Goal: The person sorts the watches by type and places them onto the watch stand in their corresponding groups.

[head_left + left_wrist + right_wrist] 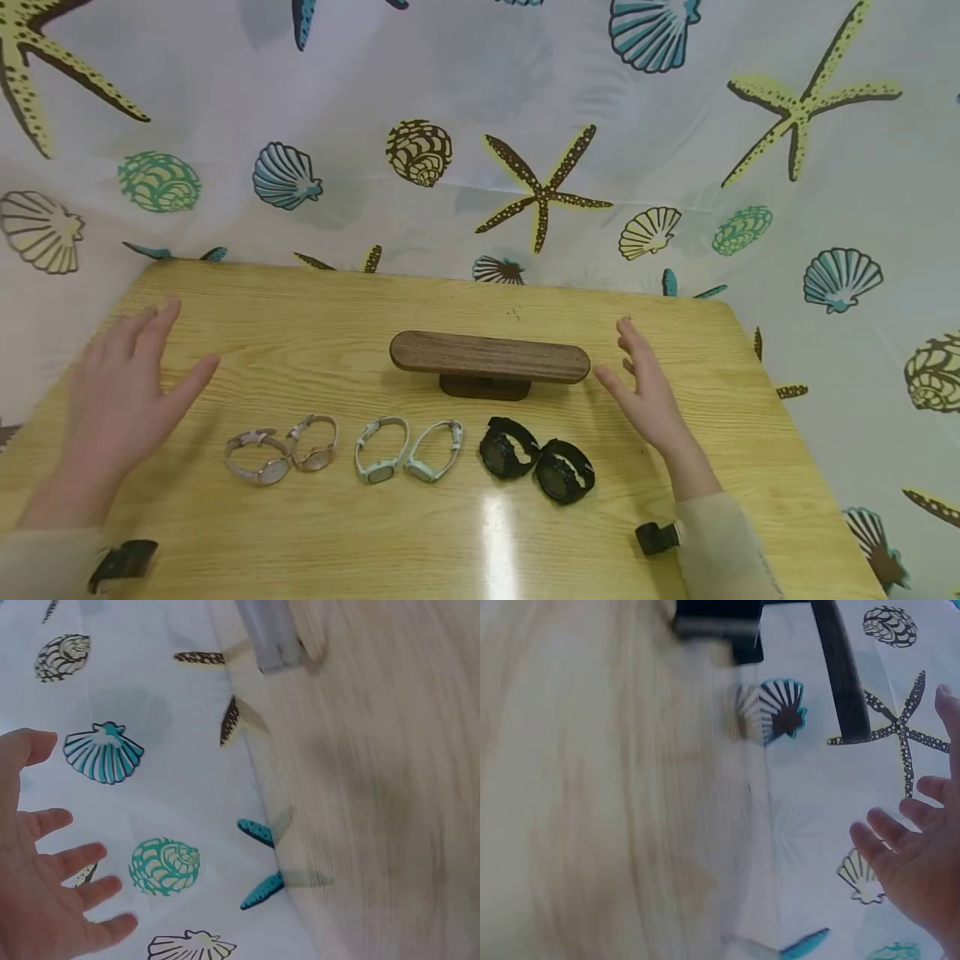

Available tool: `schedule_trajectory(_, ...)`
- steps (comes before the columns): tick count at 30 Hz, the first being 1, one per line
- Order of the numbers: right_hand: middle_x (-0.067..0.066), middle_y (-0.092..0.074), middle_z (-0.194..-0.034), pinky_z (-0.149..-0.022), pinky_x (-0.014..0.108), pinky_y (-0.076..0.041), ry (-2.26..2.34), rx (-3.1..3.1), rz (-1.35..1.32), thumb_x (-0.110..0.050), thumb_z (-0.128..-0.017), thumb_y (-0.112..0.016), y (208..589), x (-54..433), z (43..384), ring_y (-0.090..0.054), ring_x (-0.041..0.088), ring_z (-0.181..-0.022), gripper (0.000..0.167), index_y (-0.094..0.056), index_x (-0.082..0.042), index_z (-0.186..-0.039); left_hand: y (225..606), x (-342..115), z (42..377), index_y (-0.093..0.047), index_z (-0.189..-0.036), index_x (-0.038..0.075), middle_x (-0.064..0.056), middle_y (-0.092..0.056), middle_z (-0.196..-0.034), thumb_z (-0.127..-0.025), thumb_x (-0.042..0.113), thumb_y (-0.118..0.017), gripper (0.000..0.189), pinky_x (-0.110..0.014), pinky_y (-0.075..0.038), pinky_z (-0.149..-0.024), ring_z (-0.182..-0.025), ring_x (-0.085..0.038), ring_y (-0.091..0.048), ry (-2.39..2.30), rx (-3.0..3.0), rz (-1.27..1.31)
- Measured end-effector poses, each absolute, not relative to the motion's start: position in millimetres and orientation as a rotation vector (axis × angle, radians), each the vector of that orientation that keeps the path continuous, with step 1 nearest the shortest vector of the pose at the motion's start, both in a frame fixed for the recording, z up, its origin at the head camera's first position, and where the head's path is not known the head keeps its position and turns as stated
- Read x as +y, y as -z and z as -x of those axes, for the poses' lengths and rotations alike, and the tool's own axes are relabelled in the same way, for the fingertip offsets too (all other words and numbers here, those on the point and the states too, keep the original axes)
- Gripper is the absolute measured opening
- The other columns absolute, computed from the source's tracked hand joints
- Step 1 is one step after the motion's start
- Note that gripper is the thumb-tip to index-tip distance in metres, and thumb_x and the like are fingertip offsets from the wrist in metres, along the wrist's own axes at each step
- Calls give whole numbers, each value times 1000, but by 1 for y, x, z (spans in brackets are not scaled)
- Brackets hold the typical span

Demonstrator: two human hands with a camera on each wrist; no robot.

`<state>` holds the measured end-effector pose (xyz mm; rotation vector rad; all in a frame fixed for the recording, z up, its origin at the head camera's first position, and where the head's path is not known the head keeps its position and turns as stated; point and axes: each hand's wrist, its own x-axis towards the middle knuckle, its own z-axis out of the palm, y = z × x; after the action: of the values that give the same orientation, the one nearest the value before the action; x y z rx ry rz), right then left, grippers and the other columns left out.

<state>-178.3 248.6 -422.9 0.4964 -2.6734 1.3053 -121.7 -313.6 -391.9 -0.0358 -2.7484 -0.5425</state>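
My left hand (123, 387) hovers over the left side of the table, fingers spread and holding nothing. Nearest to it lie two pale pinkish wristwatches, one (258, 457) beside the other (313, 443). Two mint-white watches, one (382, 450) left of the other (435, 452), rest in the middle. On their right, two black watches, one (508, 448) and the other (565, 471), touch each other. Behind the row stands a dark wooden stand (489, 357) with a rounded bar on a base. My right hand (645, 392), empty and with fingers extended, is held just right of this bar.
A light wooden table (337, 542) bears everything. Hanging cloth (465, 83) printed with shells and starfish closes off the back and sides. Each wrist wears a small black device, such as the right one (657, 537).
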Motion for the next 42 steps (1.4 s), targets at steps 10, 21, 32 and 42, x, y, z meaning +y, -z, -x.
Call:
schedule_trajectory(10,14,-36,-148,-110,40,-30,-2145,-2304,-284,-18,-102,-48,448,231,187,-34,26,-136,46,-37,-6,-146,397,-285,94,-55,-130,4,-10,-53,-122,-96,16,-59,36,-8,-37,-77,-103,-2,-48,1106,-2670,219)
schedule_trajectory(21,11,-36,-148,-99,27,-42,-2407,-2059,-329,-6,-97,-56,466,225,187,-39,22,-129,49,-40,0,-143,423,-273,77,-63,-117,5,-8,-64,-106,-93,11,-64,25,-10,-46,-73,-88,4,-54,1172,-2781,317)
schedule_trajectory(32,11,-38,-146,-95,29,-46,-2503,-1946,-422,-2,-92,-62,475,224,187,-37,25,-132,53,-43,-2,-142,433,-265,73,-65,-110,3,2,-65,-94,-85,13,-74,29,-21,-51,-69,-80,-4,-58,1179,-2906,390)
schedule_trajectory(42,12,-38,-146,-96,29,-46,-2514,-1920,-441,3,-93,-59,477,223,190,-38,26,-131,52,-42,-1,-142,435,-261,74,-66,-110,6,2,-66,-98,-87,19,-72,27,-25,-53,-73,-85,-10,-60,1067,-3060,325)
